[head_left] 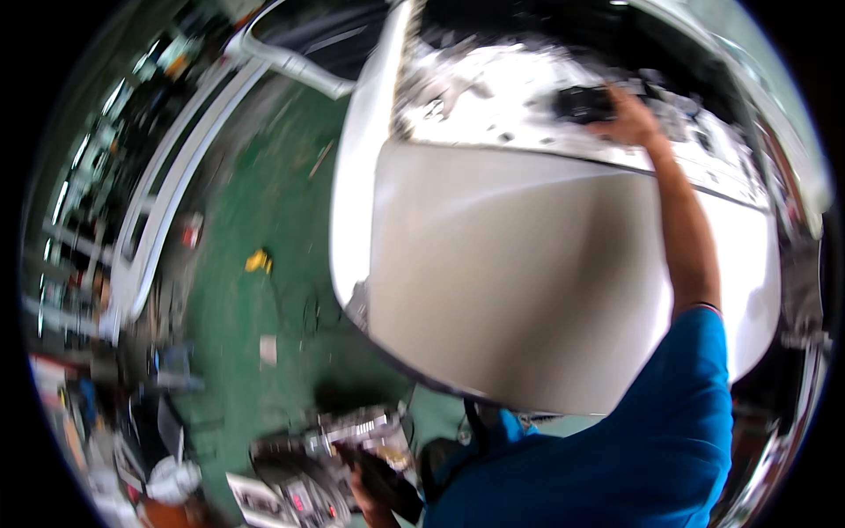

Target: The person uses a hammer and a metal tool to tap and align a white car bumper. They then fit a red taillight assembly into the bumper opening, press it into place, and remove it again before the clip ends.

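My right arm in a blue sleeve stretches over a large pale panel (519, 264) of a white vehicle body. At its far side, my right hand (629, 121) is closed around a small black object (584, 104); both are smeared by motion, so its kind does not show. Low in the view, my left hand (371, 502) is partly hidden by my body. Its fingers are closed against a dark, long object (392, 486), whose kind I cannot make out. Beyond the panel's far edge lies bright white sheet metal (493, 88) with several holes.
A machine with lit red indicators (304, 502) stands at the lower left. On the green floor (255, 185) lie a yellow object (259, 260) and a pale square piece (268, 350). A long white frame (167, 202) stands further left. The panel's rounded corner (356, 308) juts toward the floor.
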`<state>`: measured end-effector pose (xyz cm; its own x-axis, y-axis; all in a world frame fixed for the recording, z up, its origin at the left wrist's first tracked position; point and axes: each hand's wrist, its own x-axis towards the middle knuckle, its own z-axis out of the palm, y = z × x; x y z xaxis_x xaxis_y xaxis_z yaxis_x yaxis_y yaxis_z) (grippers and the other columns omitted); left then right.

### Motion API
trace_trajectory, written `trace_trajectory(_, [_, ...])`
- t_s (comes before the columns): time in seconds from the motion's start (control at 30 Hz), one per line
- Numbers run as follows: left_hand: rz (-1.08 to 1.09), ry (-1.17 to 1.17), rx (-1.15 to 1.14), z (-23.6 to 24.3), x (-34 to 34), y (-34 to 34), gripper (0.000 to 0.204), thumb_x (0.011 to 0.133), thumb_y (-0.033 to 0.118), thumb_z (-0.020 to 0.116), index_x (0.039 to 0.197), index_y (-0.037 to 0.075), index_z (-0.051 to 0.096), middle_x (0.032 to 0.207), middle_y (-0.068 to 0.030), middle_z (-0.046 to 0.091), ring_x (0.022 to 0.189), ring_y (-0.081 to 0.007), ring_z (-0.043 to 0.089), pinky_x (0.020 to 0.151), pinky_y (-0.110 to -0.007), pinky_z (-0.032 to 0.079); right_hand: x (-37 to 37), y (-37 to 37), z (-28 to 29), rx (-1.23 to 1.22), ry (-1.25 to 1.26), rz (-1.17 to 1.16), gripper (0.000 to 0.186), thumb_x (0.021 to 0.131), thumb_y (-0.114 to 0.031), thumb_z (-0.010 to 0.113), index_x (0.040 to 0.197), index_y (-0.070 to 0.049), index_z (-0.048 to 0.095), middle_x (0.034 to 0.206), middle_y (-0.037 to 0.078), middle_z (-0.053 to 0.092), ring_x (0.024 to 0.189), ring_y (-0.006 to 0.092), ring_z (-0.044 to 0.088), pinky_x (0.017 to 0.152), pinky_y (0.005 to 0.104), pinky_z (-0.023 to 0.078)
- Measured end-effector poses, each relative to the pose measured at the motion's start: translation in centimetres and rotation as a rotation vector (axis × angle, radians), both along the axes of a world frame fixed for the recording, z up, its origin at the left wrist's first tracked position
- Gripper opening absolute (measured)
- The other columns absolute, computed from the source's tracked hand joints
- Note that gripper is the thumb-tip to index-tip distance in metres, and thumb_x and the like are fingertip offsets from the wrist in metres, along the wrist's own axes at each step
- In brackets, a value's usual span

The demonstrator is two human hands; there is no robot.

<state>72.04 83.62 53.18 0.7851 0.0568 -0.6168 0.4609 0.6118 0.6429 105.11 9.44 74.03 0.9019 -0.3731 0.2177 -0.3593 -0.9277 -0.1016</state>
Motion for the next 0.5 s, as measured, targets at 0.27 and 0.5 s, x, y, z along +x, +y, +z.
trace_trajectory(0.27, [0.011, 0.076, -0.025, 0.2, 3.7, 1.7, 0.046, 0.093, 0.039, 0.069, 0.126, 0.010, 0.058, 0.102, -0.0088, 0.067, 0.090, -0.0242, 0.067, 0.081, -0.039, 0.057, 0.5, 2.5, 0.1, -0.234, -0.025, -0.029, 0.096, 0.079, -0.058, 0.076, 0.156, -0.012, 0.041, 0.151, 0.017, 0.048, 0.134, 0.0380, 0.054, 0.107, 0.0519, 0.042])
trace_trajectory(0.5, [-0.077, 0.042, -0.101, 1.0, 6.1, 2.9, 0.051, 0.090, 0.040, 0.073, 0.128, 0.011, 0.056, 0.101, -0.0085, 0.065, 0.090, -0.0227, 0.067, 0.078, -0.038, 0.058, 2.8, 0.4, -1.6, -0.454, 0.000, -0.030, 0.095, 0.080, -0.048, 0.076, 0.157, -0.008, 0.036, 0.158, 0.017, 0.042, 0.134, 0.0399, 0.053, 0.112, 0.0526, 0.038])
